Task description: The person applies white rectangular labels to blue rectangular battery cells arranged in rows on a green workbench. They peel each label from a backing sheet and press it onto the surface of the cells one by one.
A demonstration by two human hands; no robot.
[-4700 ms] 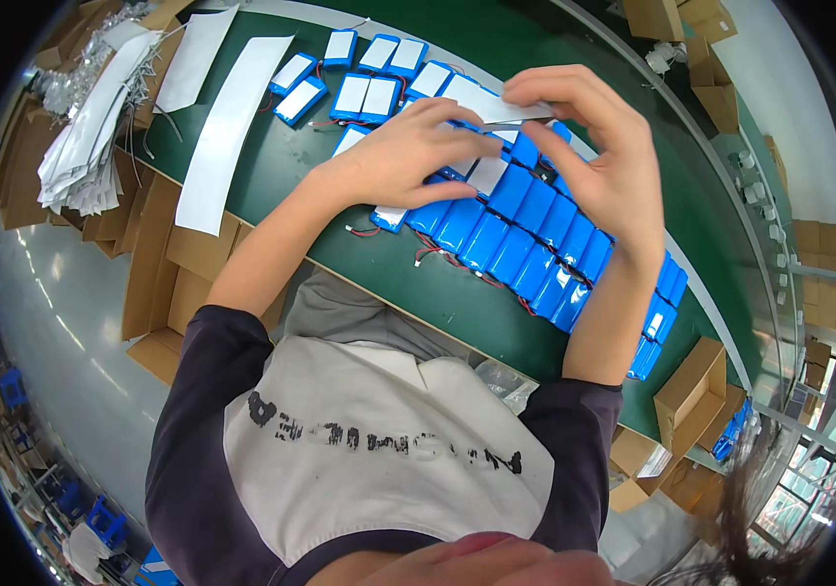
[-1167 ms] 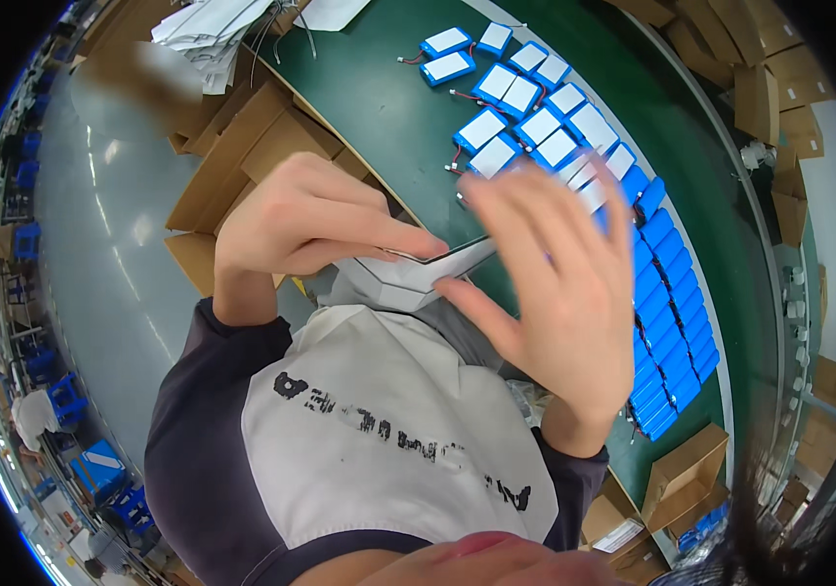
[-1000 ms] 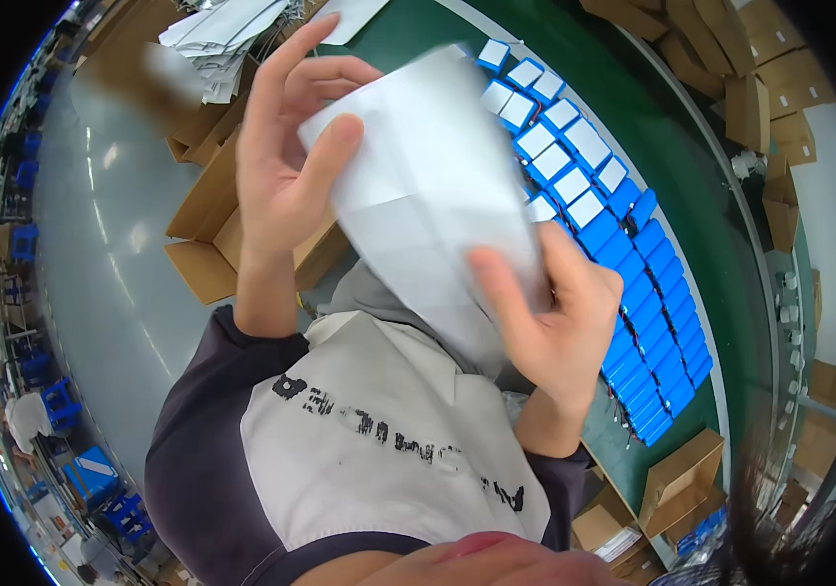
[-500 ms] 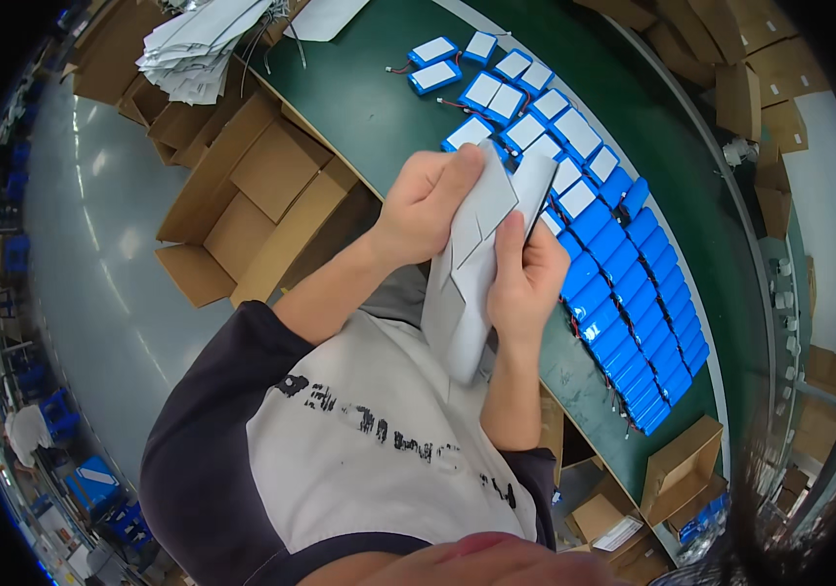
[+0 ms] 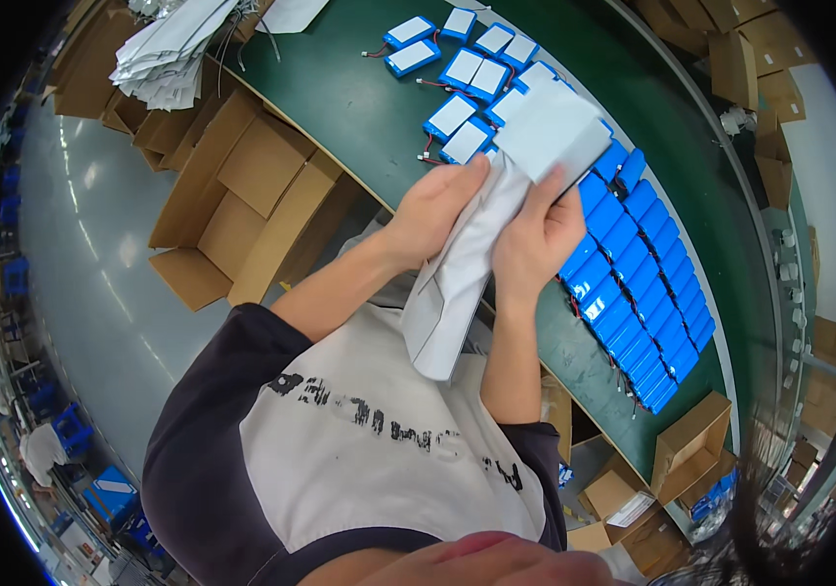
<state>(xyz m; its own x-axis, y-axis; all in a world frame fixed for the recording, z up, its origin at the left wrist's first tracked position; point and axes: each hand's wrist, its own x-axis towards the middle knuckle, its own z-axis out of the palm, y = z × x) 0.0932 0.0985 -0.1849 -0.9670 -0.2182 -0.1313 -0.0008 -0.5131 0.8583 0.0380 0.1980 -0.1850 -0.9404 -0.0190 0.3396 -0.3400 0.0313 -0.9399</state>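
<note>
Both of my hands hold a bent white sheet [image 5: 457, 278] over the near edge of the table. My left hand [image 5: 434, 215] is closed on its left edge, thumb pressed on top. My right hand [image 5: 538, 239] pinches the sheet's right side, where a flat white rectangular part [image 5: 555, 132] spreads out beyond the fingers. Whether this part is a separate piece I cannot tell. Just beyond lie blue battery packs with white rectangles on top [image 5: 452, 115], several with short wires. Part of this group is hidden behind the sheet.
Plain blue battery packs [image 5: 623, 264] lie in tight rows at the right on the green table [image 5: 340, 93]. An open cardboard box [image 5: 232, 234] stands left of the table. A stack of white sheets [image 5: 169, 59] is at the far left, and a small open carton [image 5: 691, 444] at the lower right.
The flat white part has swung up and away from me and now covers some packs. Its lower end has shifted left. My hands remain on it; the whole view has shifted slightly.
</note>
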